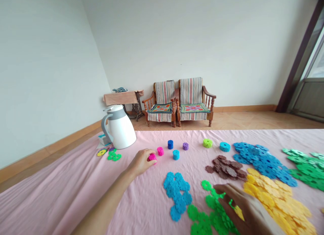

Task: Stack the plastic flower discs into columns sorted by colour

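My left hand (142,163) reaches out over the pink cloth, its fingers closed round a small stack of pink notched discs (152,157). A second pink stack (160,151) stands just beyond it to the right. My right hand (244,205) is over a loose pile of green snowflake-shaped discs (219,213), fingers bent and apart, with nothing visible between them. Light-blue discs (178,194) lie scattered between the two hands. Yellow discs (277,199) spread beside and partly behind my right hand. Brown discs (227,168) form a heap just past it.
Short stacks stand farther back: dark blue (170,144), light blue (176,155), purple (185,146), lime (207,143) and turquoise (224,147). Blue (263,159) and green-toned discs (307,169) cover the right. A white jug (121,128) stands at left near a few loose discs (114,155).
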Tool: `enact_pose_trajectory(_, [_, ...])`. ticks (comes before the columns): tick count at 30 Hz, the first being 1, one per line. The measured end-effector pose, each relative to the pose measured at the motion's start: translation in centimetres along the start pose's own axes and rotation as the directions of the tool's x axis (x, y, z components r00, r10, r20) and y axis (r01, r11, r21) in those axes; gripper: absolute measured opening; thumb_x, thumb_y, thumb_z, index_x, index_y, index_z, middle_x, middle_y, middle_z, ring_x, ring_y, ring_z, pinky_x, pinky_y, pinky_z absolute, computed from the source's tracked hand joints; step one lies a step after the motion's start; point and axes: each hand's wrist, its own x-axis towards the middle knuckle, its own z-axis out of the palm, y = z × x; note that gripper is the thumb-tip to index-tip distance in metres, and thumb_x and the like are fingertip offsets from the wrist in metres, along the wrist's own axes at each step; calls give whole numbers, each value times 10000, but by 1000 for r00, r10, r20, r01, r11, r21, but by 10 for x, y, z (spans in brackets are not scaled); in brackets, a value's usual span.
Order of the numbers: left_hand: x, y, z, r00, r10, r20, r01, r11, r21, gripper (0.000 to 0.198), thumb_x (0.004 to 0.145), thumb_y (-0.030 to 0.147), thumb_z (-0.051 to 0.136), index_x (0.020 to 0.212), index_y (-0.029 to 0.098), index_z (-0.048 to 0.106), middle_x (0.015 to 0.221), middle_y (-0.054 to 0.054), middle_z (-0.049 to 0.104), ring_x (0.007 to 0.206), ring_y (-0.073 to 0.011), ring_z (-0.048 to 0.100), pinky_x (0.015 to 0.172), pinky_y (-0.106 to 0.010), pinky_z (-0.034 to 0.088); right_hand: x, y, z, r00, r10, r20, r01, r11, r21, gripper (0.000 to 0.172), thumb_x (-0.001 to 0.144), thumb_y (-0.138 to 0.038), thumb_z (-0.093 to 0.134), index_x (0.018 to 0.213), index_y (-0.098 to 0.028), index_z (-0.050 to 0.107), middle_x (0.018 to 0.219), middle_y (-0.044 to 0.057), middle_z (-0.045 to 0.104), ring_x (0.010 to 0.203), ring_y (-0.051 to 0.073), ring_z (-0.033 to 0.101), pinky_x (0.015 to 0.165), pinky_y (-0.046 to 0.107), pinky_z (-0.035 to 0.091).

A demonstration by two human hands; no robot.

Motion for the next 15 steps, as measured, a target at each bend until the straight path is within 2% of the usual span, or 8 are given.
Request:
enact_pose_trajectory(4, [-1, 1, -4, 1000, 7, 12, -7, 1000, -21, 368, 676, 184, 662, 1043, 169, 688, 1013, -54, 698, 819, -176, 630, 732, -228, 474, -3, 6, 2, 1000, -12, 4, 12, 1000, 5, 331, 927, -475, 466, 1067, -247, 662, 963, 62, 749, 760, 186, 732, 651, 245, 596])
enact_pose_trajectory(9, [-3, 3, -19, 998, -20, 62, 24, 997, -69, 487, 649, 189, 660, 1135, 167, 635, 1061, -50, 675, 634, -121, 585, 640, -233, 485, -3, 11, 3, 999, -47, 26, 47, 999, 14, 270, 920, -407, 505, 1090, -238, 629, 945, 53, 747, 694, 165, 726, 633, 234, 591])
enact_pose_trajectory(11, [-2, 9, -26, 1000, -24, 3, 24, 998, -57, 465, 659, 216, 666, 1118, 150, 633, 1059, -67, 667, 628, -122, 585, 669, -257, 497, -1, 10, 1, 998, -58, 30, 57, 998, 7, 246, 919, -382, 516, 1095, -241, 615, 947, 44, 745, 707, 162, 728, 635, 226, 590])
enact_pose_trajectory(13, [-1, 22, -31, 998, 11, -66, -14, 998, -55, 362, 704, 200, 617, 1060, 148, 655, 1027, -71, 675, 672, -136, 600, 686, -262, 498, 0, 9, 1, 997, -73, 22, 73, 997, -1, 235, 925, -368, 508, 1099, -244, 604, 950, 40, 744, 742, 166, 731, 634, 222, 591])
enact_pose_trajectory(15, [1, 40, -30, 996, 55, -74, -63, 992, -106, 284, 753, 138, 516, 983, 158, 682, 974, -60, 693, 725, -144, 616, 660, -240, 490, 1, 8, 1, 997, -79, 2, 79, 997, -11, 240, 931, -366, 493, 1110, -245, 598, 962, 41, 744, 788, 179, 733, 643, 228, 594])
